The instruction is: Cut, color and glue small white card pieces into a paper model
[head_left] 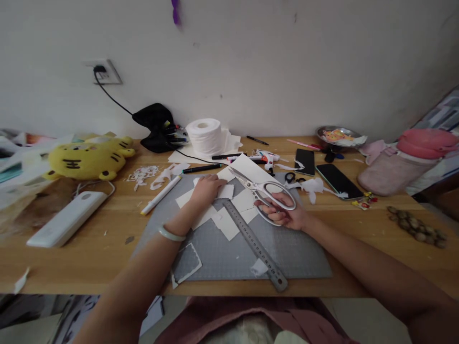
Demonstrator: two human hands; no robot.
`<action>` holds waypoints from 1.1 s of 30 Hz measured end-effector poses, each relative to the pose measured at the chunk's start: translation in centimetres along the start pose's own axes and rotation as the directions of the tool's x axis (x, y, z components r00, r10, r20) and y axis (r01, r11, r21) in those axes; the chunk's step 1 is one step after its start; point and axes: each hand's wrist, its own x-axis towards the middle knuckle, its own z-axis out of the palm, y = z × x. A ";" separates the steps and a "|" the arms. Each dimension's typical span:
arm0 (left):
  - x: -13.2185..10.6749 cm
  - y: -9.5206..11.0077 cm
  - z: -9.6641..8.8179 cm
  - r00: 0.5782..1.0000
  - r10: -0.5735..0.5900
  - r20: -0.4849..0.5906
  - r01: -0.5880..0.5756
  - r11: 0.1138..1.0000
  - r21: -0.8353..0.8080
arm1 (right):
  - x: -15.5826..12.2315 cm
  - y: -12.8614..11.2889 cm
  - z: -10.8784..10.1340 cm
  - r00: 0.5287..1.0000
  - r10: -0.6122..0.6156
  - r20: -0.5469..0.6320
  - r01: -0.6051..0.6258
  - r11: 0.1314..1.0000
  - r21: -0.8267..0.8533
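Near the front edge of the table (pixel 358 215) lies a grey mat (pixel 304 260), a steel ruler (pixel 255 245) slanting across. Right hand (pixel 283 215): fingers curled round scissors (pixel 247 181) toward the mat's right edge. Left hand (pixel 206 188): on white paper (pixel 226 192) — whether pinching, cannot tell — a black marker (pixel 202 168) beyond.

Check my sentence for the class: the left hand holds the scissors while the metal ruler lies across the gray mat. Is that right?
Not quite: the head view shows the scissors in the right hand, not the left. The metal ruler does lie across the gray mat.
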 end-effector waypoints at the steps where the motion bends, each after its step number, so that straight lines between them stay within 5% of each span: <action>1: 0.0 -0.1 0.0 1.000 0.014 0.006 -0.014 1.000 0.009 | 0.0 0.0 0.0 1.000 0.000 0.000 0.000 1.000 -0.004; 9: 0.2 -0.1 -0.3 0.997 0.069 0.019 -0.067 0.994 -0.087 | -0.1 0.1 0.1 1.000 -0.008 0.000 0.008 0.999 -0.051; 18: -1.1 -0.9 -0.3 0.992 -0.076 -0.097 0.042 0.950 -0.309 | -0.2 0.3 0.5 1.000 0.011 -0.018 -0.015 0.979 -0.203; 33: -0.9 -0.9 -0.3 0.998 0.051 -0.033 -0.059 0.945 -0.321 | -0.4 0.5 1.3 1.000 -0.008 0.020 0.014 0.951 -0.308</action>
